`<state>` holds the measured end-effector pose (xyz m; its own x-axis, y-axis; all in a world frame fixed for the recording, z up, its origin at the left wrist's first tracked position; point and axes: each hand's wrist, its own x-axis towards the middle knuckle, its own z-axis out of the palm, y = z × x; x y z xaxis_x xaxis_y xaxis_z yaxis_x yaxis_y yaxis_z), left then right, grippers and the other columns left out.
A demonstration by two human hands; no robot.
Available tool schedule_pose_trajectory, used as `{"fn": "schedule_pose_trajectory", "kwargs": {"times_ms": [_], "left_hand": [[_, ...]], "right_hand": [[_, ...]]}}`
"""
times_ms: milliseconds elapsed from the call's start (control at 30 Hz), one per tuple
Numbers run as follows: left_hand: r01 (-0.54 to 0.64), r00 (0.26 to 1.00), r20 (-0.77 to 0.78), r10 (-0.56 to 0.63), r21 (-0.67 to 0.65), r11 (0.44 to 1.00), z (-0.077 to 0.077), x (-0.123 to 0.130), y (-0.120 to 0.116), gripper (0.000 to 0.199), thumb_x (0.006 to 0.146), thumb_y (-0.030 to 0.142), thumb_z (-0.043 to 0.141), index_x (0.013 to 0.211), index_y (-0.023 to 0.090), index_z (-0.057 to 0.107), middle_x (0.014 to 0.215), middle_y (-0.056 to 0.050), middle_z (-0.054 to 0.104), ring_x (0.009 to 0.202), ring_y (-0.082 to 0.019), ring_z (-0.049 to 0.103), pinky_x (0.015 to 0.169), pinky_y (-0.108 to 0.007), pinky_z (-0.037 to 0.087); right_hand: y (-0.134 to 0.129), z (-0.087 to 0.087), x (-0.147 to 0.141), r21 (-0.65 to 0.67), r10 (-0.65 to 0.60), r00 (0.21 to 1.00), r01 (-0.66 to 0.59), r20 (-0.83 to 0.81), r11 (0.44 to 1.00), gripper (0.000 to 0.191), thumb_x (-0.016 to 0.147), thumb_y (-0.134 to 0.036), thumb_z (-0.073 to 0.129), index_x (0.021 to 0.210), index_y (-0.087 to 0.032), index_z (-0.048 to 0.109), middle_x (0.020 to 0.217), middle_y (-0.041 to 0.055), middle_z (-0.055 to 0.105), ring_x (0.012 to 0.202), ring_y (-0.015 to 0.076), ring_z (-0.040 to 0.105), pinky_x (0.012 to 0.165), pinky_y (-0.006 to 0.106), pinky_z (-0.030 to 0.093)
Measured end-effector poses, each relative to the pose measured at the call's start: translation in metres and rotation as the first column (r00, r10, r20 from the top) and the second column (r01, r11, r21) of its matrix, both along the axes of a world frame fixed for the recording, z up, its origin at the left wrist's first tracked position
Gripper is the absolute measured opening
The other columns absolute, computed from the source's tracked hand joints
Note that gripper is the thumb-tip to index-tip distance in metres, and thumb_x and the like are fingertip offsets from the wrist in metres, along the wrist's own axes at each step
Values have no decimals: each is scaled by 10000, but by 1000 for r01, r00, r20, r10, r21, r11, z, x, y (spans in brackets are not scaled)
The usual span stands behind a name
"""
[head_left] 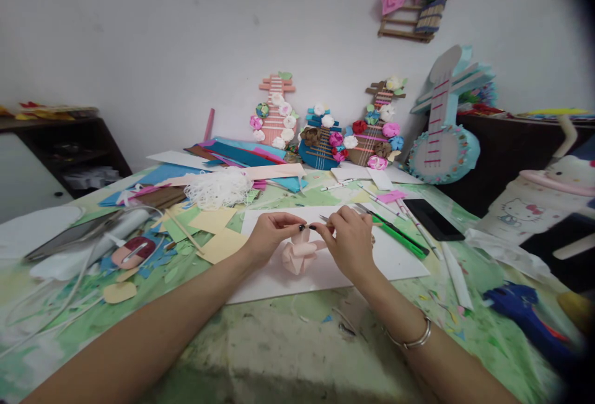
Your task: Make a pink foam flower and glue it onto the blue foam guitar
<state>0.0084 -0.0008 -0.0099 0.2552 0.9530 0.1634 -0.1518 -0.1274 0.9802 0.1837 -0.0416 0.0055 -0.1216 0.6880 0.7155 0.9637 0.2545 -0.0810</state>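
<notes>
Pinching the narrow upper end of a pale pink paper flower (298,258), our left hand (272,235) and right hand (349,238) meet fingertip to fingertip; its bloom sits just below, towards us, nearer the left, over the white board (269,289) on our tabletop (223,348).

We saw a matt, creased flower (298,259) of pale pink paper above a white sheet (395,261), smooth with a faint sheen. Beneath them, the green table cover (218,342) looked like plastic, slightly glossy, wrinkled and smudged. We noted the polished metal of a bracelet (419,338), the smooth, dark, glossy face of a phone (434,219) and the bright green plastic look of a cutter handle (404,240). The yellow cut paper (223,245) was flat and matt; the paper blooms (391,129) were crumpled and rough. We found the wall (139,38) matt, faintly marked.
</notes>
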Motion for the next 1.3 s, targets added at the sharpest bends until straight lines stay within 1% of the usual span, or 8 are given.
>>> {"fn": "schedule_pose_trajectory", "kwargs": {"times_ms": [200,333,467,667,800,1067,1167,1300], "left_hand": [[0,999,-43,1,31,1000,-1,-1,0,148,626,217,756,761,157,740,743,-45,730,696,-151,650,660,-241,495],[16,999,-31,-15,40,999,1,-1,-2,211,610,237,781,794,148,728,780,-53,733,723,-162,665,685,-253,513],[19,1000,-23,-18,47,999,5,-1,-4,252,578,244,809,789,139,718,775,-54,728,721,-163,669,704,-263,527],[33,999,-25,-31,95,995,7,-1,-6,247,569,238,817,769,138,713,761,-49,714,731,-161,665,716,-263,524],[30,998,-51,-24,114,993,9,0,-8,242,561,249,817,743,134,705,743,-49,706,707,-163,657,704,-275,528],[40,998,-56,-33,128,991,9,1,-11,234,567,219,807,750,132,691,763,-43,689,717,-151,643,691,-256,523],[42,998,-49,-36,130,991,9,1,-11,241,572,233,810,755,132,688,767,-43,688,725,-150,642,688,-250,519],[25,999,-47,-20,104,994,9,1,-12,232,590,262,801,744,131,688,735,-44,686,678,-145,636,648,-250,516]], "right_hand": [[5,-3,3,-32,96,982,-103,-165,994,370,878,-453,545,641,-173,592,731,2,580,747,145,530,702,319,206],[6,-4,4,-43,138,961,-152,-241,987,328,847,-438,597,655,-172,594,747,-8,581,761,140,544,722,319,207],[5,-2,5,-51,159,945,-181,-285,982,312,840,-434,601,668,-173,589,756,-6,580,755,140,543,731,320,214],[4,0,6,-58,158,945,-182,-287,982,288,838,-421,598,684,-178,590,793,1,577,696,132,525,737,324,235],[4,0,6,-54,156,954,-175,-256,983,259,838,-398,597,693,-184,595,802,5,563,704,137,517,739,325,246],[4,-2,7,-46,139,957,-156,-254,987,277,828,-421,598,687,-183,575,788,12,547,711,152,503,723,319,255],[4,-2,6,-49,136,952,-155,-275,987,279,814,-424,617,679,-184,566,797,13,550,712,152,505,731,323,258],[4,-2,5,-37,129,956,-143,-264,989,280,828,-406,601,666,-184,546,781,2,539,712,149,510,728,322,262]]}}
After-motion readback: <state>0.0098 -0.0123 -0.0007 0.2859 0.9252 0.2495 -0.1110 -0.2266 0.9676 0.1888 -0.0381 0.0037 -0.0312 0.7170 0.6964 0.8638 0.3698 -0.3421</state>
